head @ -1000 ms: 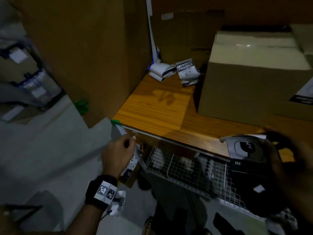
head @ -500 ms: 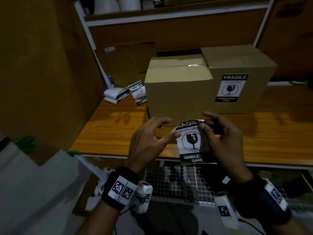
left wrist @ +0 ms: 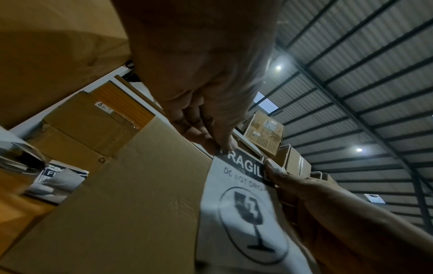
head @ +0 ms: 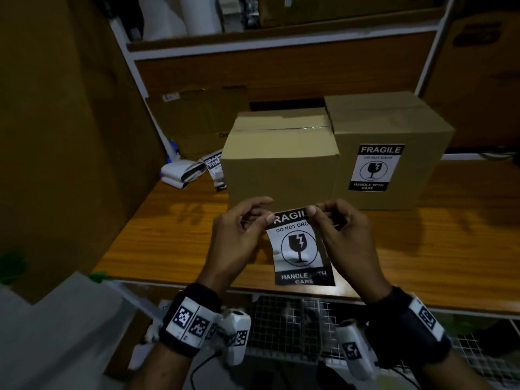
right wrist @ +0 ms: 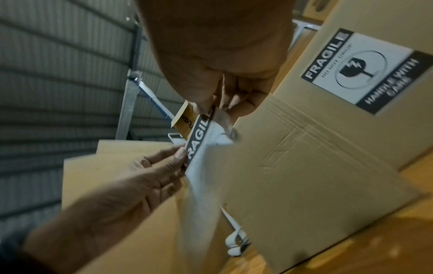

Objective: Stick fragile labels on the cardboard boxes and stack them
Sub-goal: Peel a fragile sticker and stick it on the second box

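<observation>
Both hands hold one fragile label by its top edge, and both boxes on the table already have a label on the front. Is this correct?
Not quite. Only the right box carries a label; the front of the left box is bare, as the head view shows. The left hand and right hand do pinch the fragile label by its top edge.

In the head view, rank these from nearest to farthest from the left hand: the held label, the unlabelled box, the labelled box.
1. Held label, pinched by the left hand.
2. Unlabelled box, just behind.
3. Labelled box, farther right.
</observation>
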A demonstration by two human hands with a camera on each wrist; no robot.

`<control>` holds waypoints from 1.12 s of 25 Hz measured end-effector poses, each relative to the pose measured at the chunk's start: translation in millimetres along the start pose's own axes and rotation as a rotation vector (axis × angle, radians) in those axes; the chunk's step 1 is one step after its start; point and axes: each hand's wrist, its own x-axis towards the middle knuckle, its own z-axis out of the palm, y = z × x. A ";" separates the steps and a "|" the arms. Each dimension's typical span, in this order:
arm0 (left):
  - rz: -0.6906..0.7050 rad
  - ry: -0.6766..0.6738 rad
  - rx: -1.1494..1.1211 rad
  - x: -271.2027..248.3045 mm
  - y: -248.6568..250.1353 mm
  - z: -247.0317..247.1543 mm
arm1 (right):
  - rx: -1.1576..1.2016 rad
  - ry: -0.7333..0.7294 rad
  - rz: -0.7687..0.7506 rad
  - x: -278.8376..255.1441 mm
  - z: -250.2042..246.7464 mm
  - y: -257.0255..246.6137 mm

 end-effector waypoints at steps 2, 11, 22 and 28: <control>0.007 0.025 -0.004 7.6 -2.1 1.2 | -0.124 0.025 -0.092 9.4 2.5 6.5; 0.120 0.051 0.190 55.1 -38.3 -8.3 | -0.318 0.104 -0.072 47.8 44.9 25.3; 0.290 0.177 0.356 103.7 -60.8 -26.3 | -0.334 0.315 -0.170 74.6 86.7 37.0; 0.352 0.139 0.391 112.5 -67.4 -28.2 | -0.390 0.371 -0.211 78.3 91.3 43.2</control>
